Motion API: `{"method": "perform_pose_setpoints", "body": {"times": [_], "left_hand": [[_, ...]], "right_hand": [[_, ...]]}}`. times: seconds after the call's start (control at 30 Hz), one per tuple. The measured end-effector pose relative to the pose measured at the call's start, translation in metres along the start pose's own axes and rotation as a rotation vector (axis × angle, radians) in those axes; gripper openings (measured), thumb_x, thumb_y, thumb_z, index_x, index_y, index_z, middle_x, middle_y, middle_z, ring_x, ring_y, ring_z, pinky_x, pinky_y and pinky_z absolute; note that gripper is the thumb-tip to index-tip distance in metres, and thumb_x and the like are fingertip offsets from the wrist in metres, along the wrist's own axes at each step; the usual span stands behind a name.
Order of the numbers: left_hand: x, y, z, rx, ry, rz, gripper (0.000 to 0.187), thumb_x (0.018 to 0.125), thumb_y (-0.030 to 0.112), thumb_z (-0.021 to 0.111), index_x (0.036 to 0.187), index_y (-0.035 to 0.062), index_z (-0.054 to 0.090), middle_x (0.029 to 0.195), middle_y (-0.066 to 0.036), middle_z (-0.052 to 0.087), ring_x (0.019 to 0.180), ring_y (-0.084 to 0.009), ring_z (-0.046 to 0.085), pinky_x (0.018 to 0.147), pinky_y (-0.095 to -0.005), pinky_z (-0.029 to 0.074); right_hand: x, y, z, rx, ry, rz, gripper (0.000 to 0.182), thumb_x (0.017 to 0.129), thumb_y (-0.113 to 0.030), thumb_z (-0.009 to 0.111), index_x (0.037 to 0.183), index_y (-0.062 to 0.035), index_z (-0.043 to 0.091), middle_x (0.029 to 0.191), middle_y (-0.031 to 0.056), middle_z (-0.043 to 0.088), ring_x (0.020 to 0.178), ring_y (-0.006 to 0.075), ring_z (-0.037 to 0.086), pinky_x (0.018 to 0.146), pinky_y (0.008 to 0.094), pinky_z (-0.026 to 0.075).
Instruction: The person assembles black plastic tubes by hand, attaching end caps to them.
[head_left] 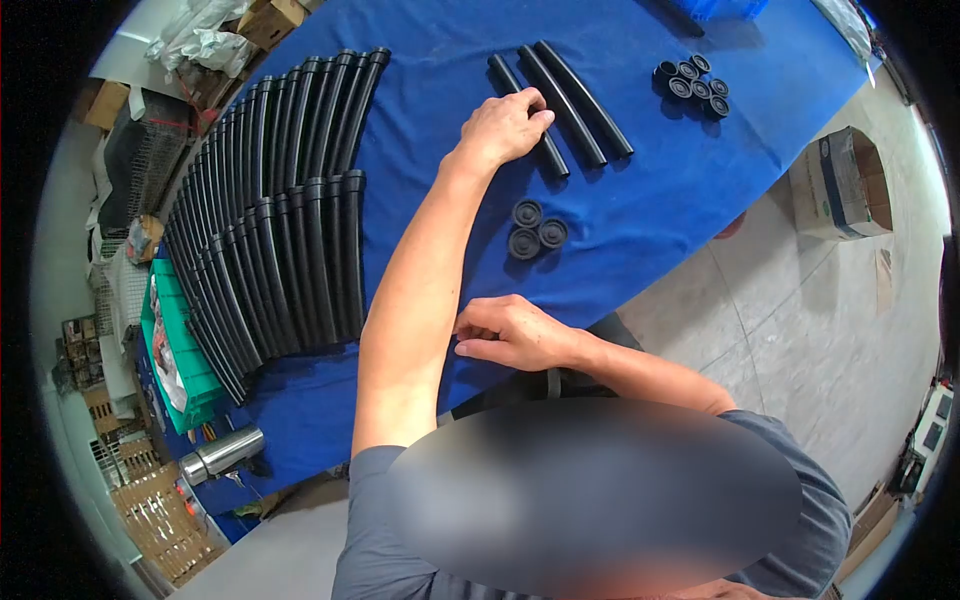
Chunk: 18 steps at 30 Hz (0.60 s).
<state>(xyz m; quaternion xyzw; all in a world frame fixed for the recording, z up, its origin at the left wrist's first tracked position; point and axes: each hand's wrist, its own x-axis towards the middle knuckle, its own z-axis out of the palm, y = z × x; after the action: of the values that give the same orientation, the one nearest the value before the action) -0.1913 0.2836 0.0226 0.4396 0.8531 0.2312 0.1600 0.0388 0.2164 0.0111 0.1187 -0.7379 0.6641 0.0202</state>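
Observation:
My left hand (503, 126) reaches out over the blue cloth, its fingers closed round the middle of a black tube (552, 155). Two more black tubes lie to the right of it, the middle tube (565, 105) and the outer tube (590, 100). Below that hand, three round black caps (525, 242) sit in a tight group. Close to the table's near edge is my right hand (515, 335), fingers loosely bent, thumb apart from them, with nothing seen in it. A second group of black caps (695, 87) lies at the upper right.
Many capped black tubes (290, 120) lie in two overlapping rows on the left of the blue-covered table (420, 80). Beyond them are a green bin (180, 340) and a metal flask (222, 455). A cardboard box (842, 185) stands on the floor at the right.

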Motion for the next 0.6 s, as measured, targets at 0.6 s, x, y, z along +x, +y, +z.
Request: {"method": "perform_pose_setpoints", "body": {"times": [0.6], "left_hand": [[-0.177,-0.053,-0.046,0.348,0.189,-0.202,0.061,0.092,0.026,0.064,0.151,0.0190,0.051,0.112,-0.020,0.071,0.101,-0.0423,0.069,0.090,-0.0535,0.054]], "right_hand": [[-0.002,-0.001,-0.001,0.034,0.012,-0.054,0.022,0.092,-0.016,0.074,0.102,0.0024,0.069,0.088,0.0160,0.070,0.078,0.0272,0.071,0.070,0.0388,0.056]]}}
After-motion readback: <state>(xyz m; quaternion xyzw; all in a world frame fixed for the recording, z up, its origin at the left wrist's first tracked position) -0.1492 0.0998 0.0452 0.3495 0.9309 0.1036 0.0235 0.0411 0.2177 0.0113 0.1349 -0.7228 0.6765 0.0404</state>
